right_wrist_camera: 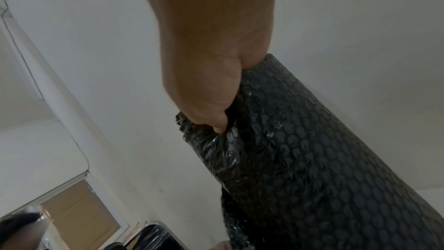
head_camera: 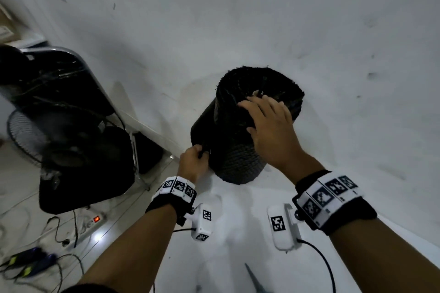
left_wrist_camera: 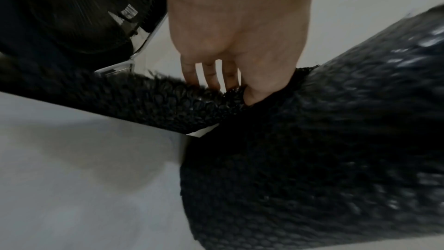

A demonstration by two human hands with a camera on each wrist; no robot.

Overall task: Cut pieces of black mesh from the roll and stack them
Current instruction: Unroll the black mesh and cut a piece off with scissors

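Observation:
A thick roll of black bubbled mesh [head_camera: 240, 131] stands upright on the white table [head_camera: 223, 245] against the wall. My left hand [head_camera: 194, 160] pinches the loose edge of the mesh [left_wrist_camera: 192, 100] low on the roll's left side, thumb tucked under the sheet. My right hand [head_camera: 266, 123] grips the top rim of the roll [right_wrist_camera: 300, 159], thumb pressed into the crumpled edge. A grey scissors blade [head_camera: 254, 279] lies on the table near me, between my forearms.
A black fan [head_camera: 31, 135] and dark bags [head_camera: 85, 164] stand on the floor to the left. A power strip [head_camera: 89, 226] and cables lie beside them. The white wall [head_camera: 238, 19] rises right behind the roll. Cardboard [right_wrist_camera: 79, 221] shows at the far left.

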